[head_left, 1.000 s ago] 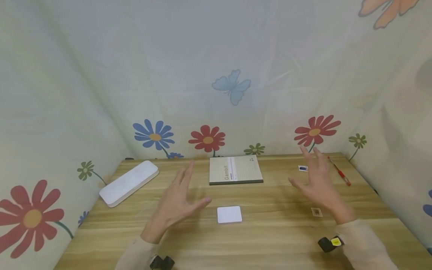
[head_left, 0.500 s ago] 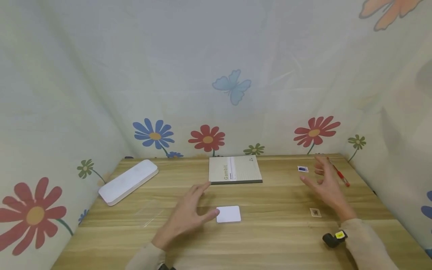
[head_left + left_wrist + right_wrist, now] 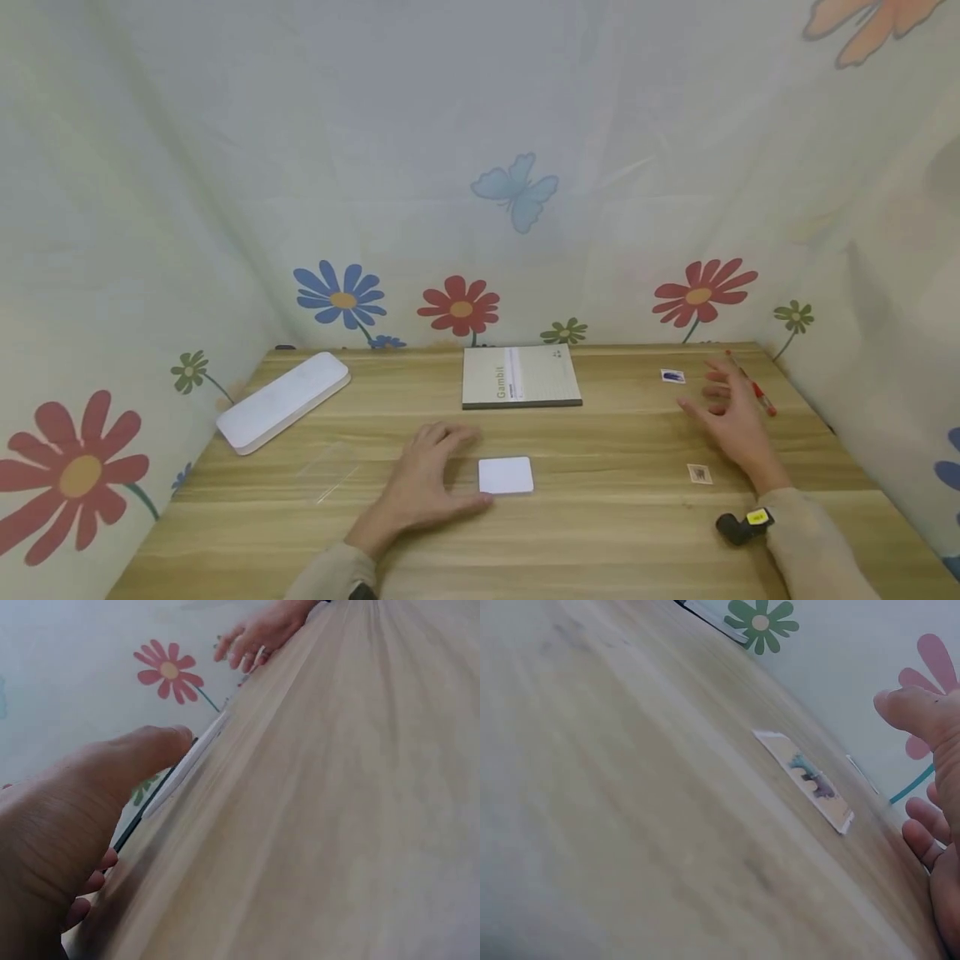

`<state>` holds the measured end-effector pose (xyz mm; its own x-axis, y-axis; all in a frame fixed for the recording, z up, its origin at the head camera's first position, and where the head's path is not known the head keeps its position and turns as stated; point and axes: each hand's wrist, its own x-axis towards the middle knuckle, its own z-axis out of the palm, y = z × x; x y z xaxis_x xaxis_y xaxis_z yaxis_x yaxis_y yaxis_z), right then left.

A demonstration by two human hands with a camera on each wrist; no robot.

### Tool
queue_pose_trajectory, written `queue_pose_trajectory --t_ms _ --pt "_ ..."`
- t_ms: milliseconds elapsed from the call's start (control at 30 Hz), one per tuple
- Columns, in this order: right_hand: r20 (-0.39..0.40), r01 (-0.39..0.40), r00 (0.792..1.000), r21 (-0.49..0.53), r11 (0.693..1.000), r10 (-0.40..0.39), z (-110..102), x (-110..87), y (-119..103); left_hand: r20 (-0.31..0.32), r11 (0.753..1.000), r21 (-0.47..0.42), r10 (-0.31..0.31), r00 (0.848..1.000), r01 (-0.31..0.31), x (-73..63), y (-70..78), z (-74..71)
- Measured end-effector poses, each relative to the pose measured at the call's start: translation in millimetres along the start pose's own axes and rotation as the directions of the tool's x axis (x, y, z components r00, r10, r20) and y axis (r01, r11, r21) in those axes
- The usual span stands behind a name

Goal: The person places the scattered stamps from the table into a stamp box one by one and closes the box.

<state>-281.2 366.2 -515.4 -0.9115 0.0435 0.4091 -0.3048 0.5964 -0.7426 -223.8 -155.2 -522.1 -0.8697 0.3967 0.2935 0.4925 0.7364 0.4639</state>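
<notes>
My left hand (image 3: pixel 423 483) is low at the left of a small white card-like rectangle (image 3: pixel 506 475) with rounded corners. Its fingers bend loosely around that side, and the thumb tip lies by the near left corner; whether it touches cannot be told. In the left wrist view the white rectangle (image 3: pixel 184 769) shows edge-on beyond the thumb. My right hand (image 3: pixel 735 421), fingers loosely curled around nothing, is low over the table beside a red pen (image 3: pixel 761 396). Two stamps lie near it: a blue-pictured one (image 3: pixel 672 376) and a beige one (image 3: pixel 700 474), seen closer as a stamp (image 3: pixel 806 780) in the right wrist view.
A notebook (image 3: pixel 540 375) marked "Gambit" lies at the back middle of the wooden table (image 3: pixel 585 550). To the left is a long white case (image 3: pixel 285 402). A clear plastic sheet (image 3: pixel 330 475) lies left of the left hand. Flowered curtain (image 3: pixel 405 167) encloses the back and sides.
My left hand has come down and right to the white rectangle, and the clear sheet now shows. My right hand has lowered toward the table, its spread fingers now loosely curled.
</notes>
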Motion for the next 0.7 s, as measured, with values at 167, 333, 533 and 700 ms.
queue_pose_trajectory --t_ms 167,333,533,700 --pt "-0.026 0.005 1.000 -0.050 0.999 -0.007 1.6 2.1 5.2 0.006 0.999 0.007 0.037 0.999 -0.037 -0.9 -0.3 0.9" --pt "-0.021 0.010 1.000 -0.051 0.999 -0.011 -0.9 6.2 7.8 0.030 0.999 -0.011 0.037 0.999 -0.037 -1.3 4.5 -2.7" --pt "-0.021 -0.001 1.000 -0.068 0.998 0.000 -3.5 21.3 18.2 0.026 1.000 0.005 0.030 0.999 -0.030 0.3 4.8 -2.1" --pt "0.041 -0.012 0.999 -0.096 0.995 0.016 -5.9 29.9 22.4 0.027 1.000 -0.009 0.029 0.999 -0.028 -0.7 4.3 -1.8"
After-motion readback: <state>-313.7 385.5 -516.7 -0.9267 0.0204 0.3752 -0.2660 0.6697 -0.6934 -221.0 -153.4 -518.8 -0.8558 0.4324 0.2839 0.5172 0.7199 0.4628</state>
